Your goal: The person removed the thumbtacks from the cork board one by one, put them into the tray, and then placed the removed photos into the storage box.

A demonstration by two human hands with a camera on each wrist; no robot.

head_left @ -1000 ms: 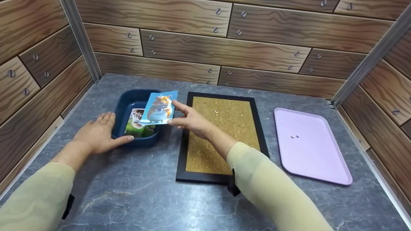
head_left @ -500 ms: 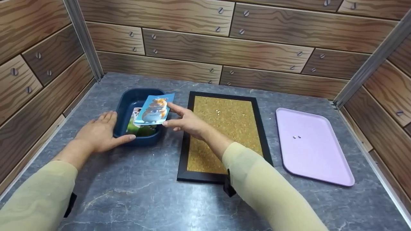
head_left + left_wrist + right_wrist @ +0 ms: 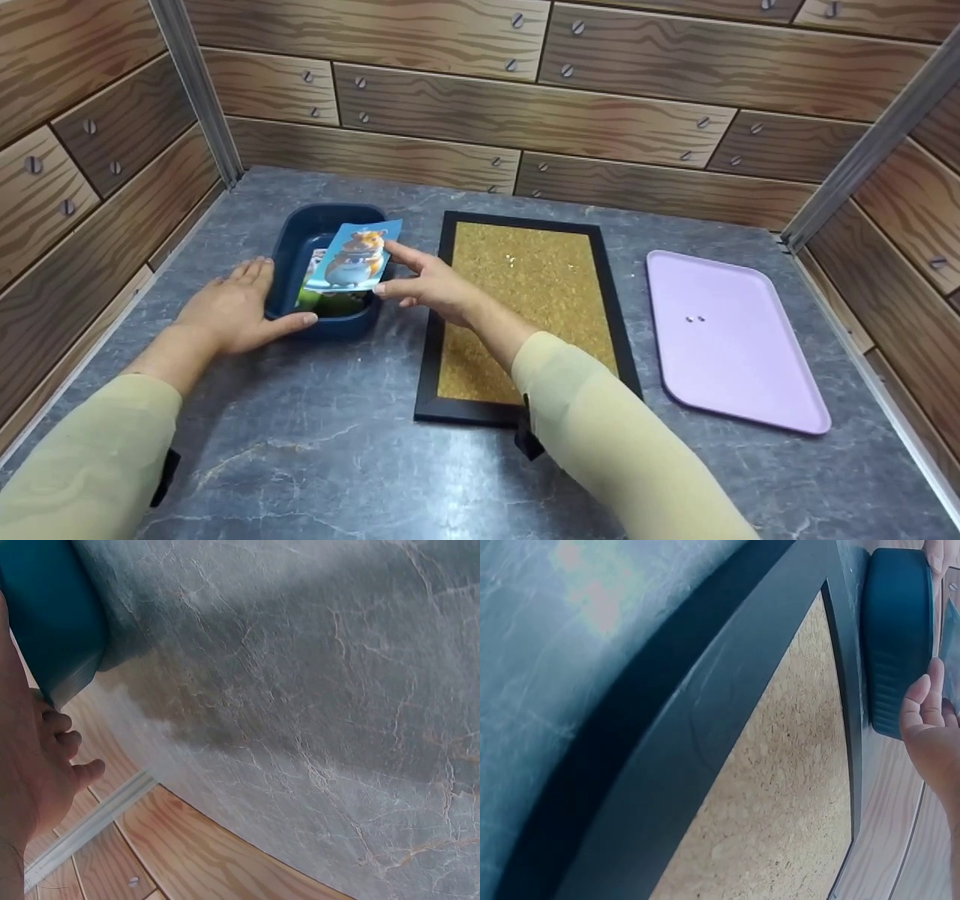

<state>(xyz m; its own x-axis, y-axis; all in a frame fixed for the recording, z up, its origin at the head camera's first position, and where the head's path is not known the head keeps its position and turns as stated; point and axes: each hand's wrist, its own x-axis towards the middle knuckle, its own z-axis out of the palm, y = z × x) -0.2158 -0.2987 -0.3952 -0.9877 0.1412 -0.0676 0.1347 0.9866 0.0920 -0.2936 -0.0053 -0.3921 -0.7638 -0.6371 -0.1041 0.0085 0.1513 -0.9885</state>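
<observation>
A blue picture card (image 3: pixel 352 259) with a cartoon hamster is pinched at its right edge between the thumb and fingers of my right hand (image 3: pixel 435 287). It hangs tilted over a dark blue plastic bin (image 3: pixel 349 328). Inside the bin lies another card (image 3: pixel 330 304), green with a striped animal, partly covered by the hamster card. My left hand (image 3: pixel 232 307) rests against the bin's left side, fingers fairly straight, with the thumb at its front corner. In the left wrist view, that hand's fingers are beside the bin (image 3: pixel 56 611).
A black-framed cork board (image 3: pixel 525 315) lies right of the bin, with several small shiny pieces (image 3: pixel 511 261) on it. Further right is a lilac tray (image 3: pixel 739 360) bearing two tiny pieces (image 3: pixel 695 319). Wood-patterned walls (image 3: pixel 450 97) enclose the grey marbled table (image 3: pixel 337 465).
My right hand has moved left with the hamster card, carrying it further over the bin and covering more of the green card. The left hand keeps its place.
</observation>
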